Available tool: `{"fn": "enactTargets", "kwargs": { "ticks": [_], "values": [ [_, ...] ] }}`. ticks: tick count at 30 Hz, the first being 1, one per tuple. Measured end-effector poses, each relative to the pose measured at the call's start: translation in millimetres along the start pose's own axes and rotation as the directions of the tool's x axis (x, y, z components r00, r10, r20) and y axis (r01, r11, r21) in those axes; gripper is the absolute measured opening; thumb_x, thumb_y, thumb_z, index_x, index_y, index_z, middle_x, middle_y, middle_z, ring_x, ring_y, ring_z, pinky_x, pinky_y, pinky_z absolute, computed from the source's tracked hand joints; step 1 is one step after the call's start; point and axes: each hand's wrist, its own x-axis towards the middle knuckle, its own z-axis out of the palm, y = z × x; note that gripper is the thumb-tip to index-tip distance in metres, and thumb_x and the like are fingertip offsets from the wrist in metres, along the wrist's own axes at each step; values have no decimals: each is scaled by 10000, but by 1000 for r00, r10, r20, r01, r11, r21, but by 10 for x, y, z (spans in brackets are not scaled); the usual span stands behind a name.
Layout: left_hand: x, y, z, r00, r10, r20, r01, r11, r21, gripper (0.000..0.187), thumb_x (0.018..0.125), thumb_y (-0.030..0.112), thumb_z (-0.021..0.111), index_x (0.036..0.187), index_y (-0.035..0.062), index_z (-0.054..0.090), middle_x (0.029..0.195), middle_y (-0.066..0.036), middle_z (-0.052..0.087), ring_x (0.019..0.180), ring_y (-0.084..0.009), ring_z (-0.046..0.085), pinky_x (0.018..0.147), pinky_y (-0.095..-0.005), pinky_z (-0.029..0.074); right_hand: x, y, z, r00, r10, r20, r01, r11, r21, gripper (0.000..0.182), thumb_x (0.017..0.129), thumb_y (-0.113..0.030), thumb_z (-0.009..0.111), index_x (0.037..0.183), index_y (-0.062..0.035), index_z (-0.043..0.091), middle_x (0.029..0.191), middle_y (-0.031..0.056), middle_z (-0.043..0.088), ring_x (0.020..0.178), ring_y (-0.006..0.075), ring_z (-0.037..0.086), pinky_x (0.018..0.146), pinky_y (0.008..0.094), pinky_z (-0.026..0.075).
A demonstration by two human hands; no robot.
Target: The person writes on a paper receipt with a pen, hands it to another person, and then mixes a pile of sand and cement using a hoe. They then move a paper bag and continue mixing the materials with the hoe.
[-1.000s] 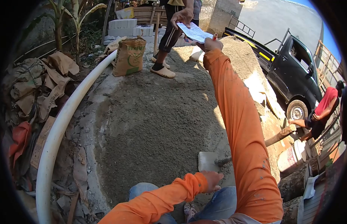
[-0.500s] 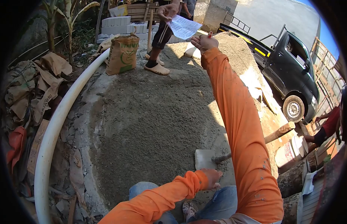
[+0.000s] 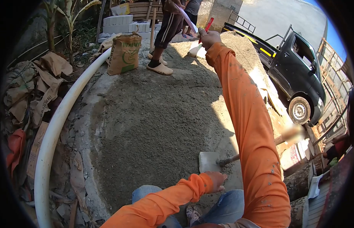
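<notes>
My right hand, at the end of an outstretched orange sleeve, is closed around a red pen that points up. A sheet of paper, seen almost edge-on, slants down to my right fingertips. Another person's hand grips its upper end. Low in the view, my left hand hangs over my knees with nothing in it, finger and thumb apart. Just beyond it lies a hoe, its pale flat blade on the grey mix; my right sleeve hides part of its handle.
Wet grey mortar spreads ahead of me. A white pipe curves along the left, beside torn sacks. A brown paper sack stands near the other person's clogs. On the right are a white bucket and a dark pickup.
The paper has turned from face-on to nearly edge-on, its lower end now at my right fingers. My right hand has turned, and the pen now stands out above it. My left hand is unmoved.
</notes>
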Motion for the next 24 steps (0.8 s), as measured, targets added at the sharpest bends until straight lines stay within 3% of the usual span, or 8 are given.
{"fn": "enactTargets", "kwargs": {
  "ticks": [3, 4, 6, 8, 13, 17, 19, 24],
  "values": [
    [6, -1, 12, 1000, 2, -20, -2, 1000, -3, 380, 807, 338, 575, 1017, 37, 477, 955, -148, 569, 933, -339, 551, 774, -422, 441, 93, -15, -56, 982, -181, -57, 159, 948, -275, 573, 835, -550, 440, 821, -19, 653, 735, 185, 613, 741, 327, 597, 662, 407, 445],
    [5, 2, 19, 1000, 3, -22, -3, 1000, -1, 382, 806, 339, 575, 1020, 38, 476, 956, -149, 568, 934, -339, 551, 773, -421, 442, 163, 1, -42, 982, -179, -55, 158, 948, -275, 573, 835, -550, 440, 821, -19, 653, 735, 185, 613, 741, 327, 597, 662, 407, 445],
    [16, 0, 37, 1000, 7, -23, -6, 1000, 3, 383, 806, 339, 575, 1022, 39, 476, 958, -150, 568, 935, -338, 551, 771, -420, 442, 211, -4, -48, 982, -190, 7, 189, 976, -104, 518, 815, -497, 548, 673, -4, 617, 604, 62, 561, 542, 159, 517, 530, 317, 404],
    [34, -4, 65, 1000, 18, -24, -17, 1000, 21, 380, 807, 338, 574, 1021, 40, 475, 957, -155, 568, 936, -338, 551, 769, -419, 444, 113, -41, -104, 975, -222, 10, 223, 972, -69, 520, 784, -519, 581, 673, -11, 612, 620, 70, 572, 532, 144, 510, 528, 320, 415],
    [28, 13, 55, 1000, 7, -13, -6, 1000, 19, 376, 809, 339, 574, 1018, 42, 474, 958, -157, 568, 930, -342, 553, 766, -422, 444, 143, 7, 24, 847, -374, -377, 337, 927, -162, 461, 757, -467, 642, 706, -11, 593, 617, 80, 599, 543, 150, 562, 548, 287, 443],
    [26, -1, 59, 999, 15, -32, -14, 1000, 25, 373, 810, 338, 573, 1016, 44, 475, 957, -155, 569, 923, -343, 556, 762, -423, 444, -119, -189, -156, 911, -256, -324, 254, 966, -49, 462, 684, -459, 697, 773, -24, 569, 729, 153, 612, 771, 300, 605, 712, 379, 463],
    [34, -12, 57, 999, 17, -30, -17, 999, 30, 372, 810, 338, 573, 1016, 44, 475, 954, -155, 569, 923, -342, 556, 762, -423, 445, -81, -174, -186, 843, -364, -396, 326, 931, -163, 440, 717, -427, 693, 738, 4, 603, 594, 82, 602, 544, 145, 579, 512, 268, 455],
    [28, 19, 32, 1000, 15, -16, -15, 999, 37, 367, 812, 336, 570, 1015, 44, 475, 949, -155, 568, 920, -342, 557, 762, -422, 445, 8, -95, -200, 897, -215, -385, 260, 963, 69, 380, 733, -350, 685, 808, 17, 621, 641, 82, 615, 518, 121, 570, 443, 251, 440]
  ]
}}
